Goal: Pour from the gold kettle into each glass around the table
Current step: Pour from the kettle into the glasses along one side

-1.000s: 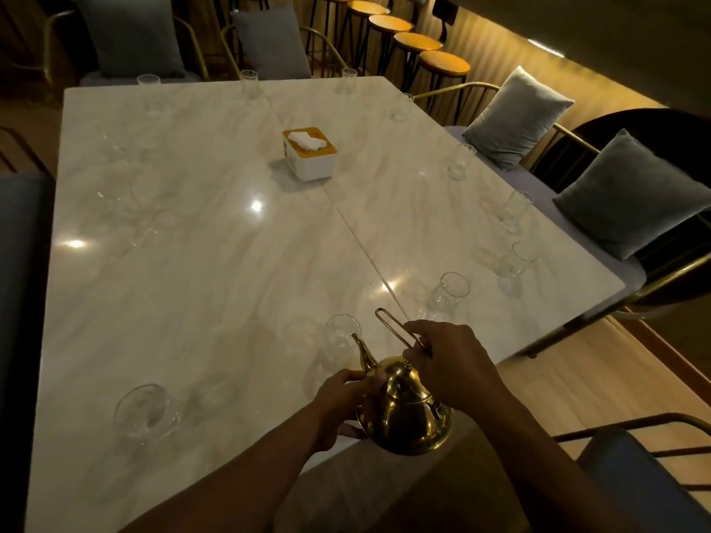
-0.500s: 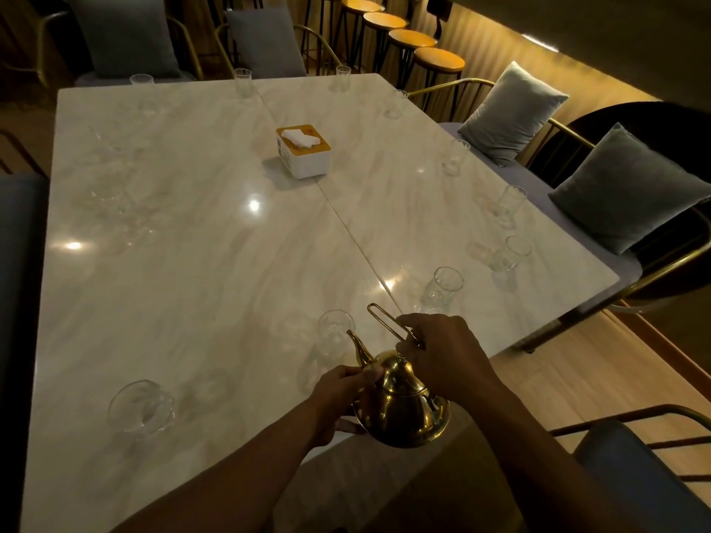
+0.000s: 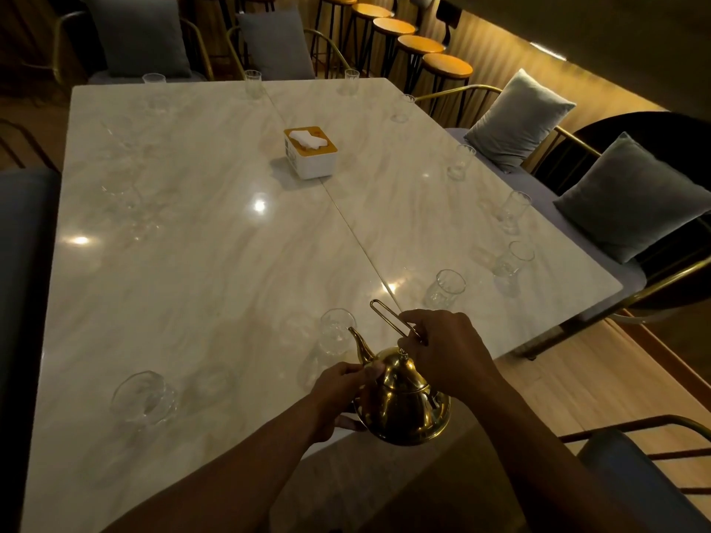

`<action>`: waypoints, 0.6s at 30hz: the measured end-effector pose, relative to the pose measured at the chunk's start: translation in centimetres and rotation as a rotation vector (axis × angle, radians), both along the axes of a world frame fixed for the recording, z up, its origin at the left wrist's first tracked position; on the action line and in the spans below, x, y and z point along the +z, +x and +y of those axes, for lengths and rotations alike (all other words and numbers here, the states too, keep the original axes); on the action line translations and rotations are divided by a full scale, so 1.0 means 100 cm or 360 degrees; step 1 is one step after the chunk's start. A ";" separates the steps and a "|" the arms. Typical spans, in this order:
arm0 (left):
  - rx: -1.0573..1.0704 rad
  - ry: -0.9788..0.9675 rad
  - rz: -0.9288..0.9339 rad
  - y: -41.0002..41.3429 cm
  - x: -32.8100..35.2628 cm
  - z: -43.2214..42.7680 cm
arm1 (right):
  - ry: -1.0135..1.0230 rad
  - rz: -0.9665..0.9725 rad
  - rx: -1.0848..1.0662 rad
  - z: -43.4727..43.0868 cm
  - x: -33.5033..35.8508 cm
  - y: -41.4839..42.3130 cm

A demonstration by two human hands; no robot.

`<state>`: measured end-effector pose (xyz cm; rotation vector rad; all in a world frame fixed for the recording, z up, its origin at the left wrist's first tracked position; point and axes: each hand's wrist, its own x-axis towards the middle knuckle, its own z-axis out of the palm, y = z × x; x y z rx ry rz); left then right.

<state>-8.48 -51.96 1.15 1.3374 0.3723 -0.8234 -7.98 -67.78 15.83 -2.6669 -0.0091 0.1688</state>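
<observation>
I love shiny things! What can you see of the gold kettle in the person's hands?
The shiny gold metal kettle has a round belly, a domed lid with a small knob, a thin curved spout and a wire loop handle. The right hand grips the handle; the left hand holds its side by the spout. It is at the marble table's near edge, spout pointing toward a clear glass.

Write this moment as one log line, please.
right hand: grips handle | left hand: holds gold kettle body | spout: beside nearest glass | pour: no stream visible
</observation>
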 end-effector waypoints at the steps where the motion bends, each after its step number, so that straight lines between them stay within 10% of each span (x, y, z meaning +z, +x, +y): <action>1: 0.0001 -0.0001 0.0001 -0.001 0.000 0.000 | 0.0002 -0.0001 -0.0001 0.000 0.000 0.000; 18: 0.0017 0.0016 0.0004 -0.003 0.004 0.000 | 0.0005 -0.0025 0.0028 0.000 0.002 -0.002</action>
